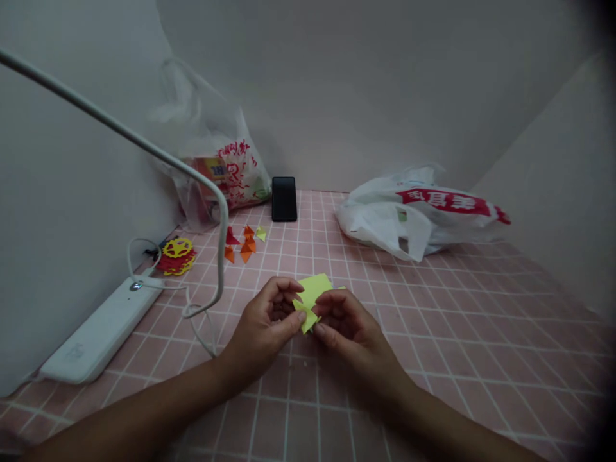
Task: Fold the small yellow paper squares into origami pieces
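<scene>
- Left hand's grip (269,324) pinches folded yellow paper (307,316), thumb on top, seemingly to steady its small creases.
- Right hand's grip (353,327) curls at the paper's right edge; whether it pinches, one cannot tell.
- Beyond the left grip, folded orange pieces (248,245) cluster on the pink bench (481,346), apparently out of the fingers' way.

It's dim and greyish in here; a soft shadow darkens the table (481,366) below the right hand (353,330), details look smeary, the right corners blacken.
</scene>
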Demonstrator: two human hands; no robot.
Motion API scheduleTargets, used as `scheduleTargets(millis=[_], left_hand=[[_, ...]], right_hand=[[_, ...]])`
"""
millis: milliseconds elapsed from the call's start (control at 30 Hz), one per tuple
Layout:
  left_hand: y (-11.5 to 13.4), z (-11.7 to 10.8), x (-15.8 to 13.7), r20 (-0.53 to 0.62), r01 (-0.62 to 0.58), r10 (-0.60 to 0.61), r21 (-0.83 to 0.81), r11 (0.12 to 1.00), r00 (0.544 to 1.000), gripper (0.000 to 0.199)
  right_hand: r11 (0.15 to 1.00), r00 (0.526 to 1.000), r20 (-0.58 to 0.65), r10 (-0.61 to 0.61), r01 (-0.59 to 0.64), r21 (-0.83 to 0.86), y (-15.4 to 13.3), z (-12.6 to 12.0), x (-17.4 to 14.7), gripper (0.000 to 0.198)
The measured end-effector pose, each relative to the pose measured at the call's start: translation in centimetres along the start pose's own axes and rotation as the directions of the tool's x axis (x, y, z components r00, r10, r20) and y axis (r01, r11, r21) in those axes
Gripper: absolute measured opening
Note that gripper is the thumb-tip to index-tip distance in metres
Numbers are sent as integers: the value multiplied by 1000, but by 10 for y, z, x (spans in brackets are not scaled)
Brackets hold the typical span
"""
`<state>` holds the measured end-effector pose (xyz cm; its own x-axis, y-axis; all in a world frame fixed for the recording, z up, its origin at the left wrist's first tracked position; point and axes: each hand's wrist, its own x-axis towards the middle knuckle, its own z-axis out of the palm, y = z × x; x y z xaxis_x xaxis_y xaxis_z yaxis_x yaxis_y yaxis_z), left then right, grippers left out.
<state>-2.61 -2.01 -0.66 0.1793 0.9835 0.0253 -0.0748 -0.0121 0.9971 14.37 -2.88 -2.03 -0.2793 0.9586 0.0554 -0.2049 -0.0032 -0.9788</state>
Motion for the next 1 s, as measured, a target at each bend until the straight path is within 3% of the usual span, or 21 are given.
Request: scheduleTargets(millis=[67,133,267,400,533,600,767,1000], left_hand=[[0,0,-1,8,-2,2,36,999,1000,26],[-1,0,-1,17,21,-21,13,1000,1000,29],[1,-2,3,36,125,-122,-104,987,992,26],[4,-3,7,65,175,-169,-97,980,983,17],[6,-2,5,58,203,-199,-89,975,978,19],[6,-1,4,59,229,-225,-77,970,973,20],[8,-1,3,96,230,-226,-31,973,969,19],[7,-3,4,112,186,-189,37,982,976,16]], right_hand=[[975,991,27,-132,135,-177,-3,-2,-1,19],[894,967,144,-209,249,-372,-7,-4,-1,10],[823,947,160,-278,321,-469,-11,-5,-2,14],[857,964,153,-219,265,-441,-10,-5,-3,8],[983,997,57,-43,53,-178,-7,-5,-2,10],[997,999,24,36,-34,-76,-6,-5,0,12],[984,993,44,111,-104,-148,-7,-6,3,15],[958,996,41,83,-68,-280,-14,-4,4,12]])
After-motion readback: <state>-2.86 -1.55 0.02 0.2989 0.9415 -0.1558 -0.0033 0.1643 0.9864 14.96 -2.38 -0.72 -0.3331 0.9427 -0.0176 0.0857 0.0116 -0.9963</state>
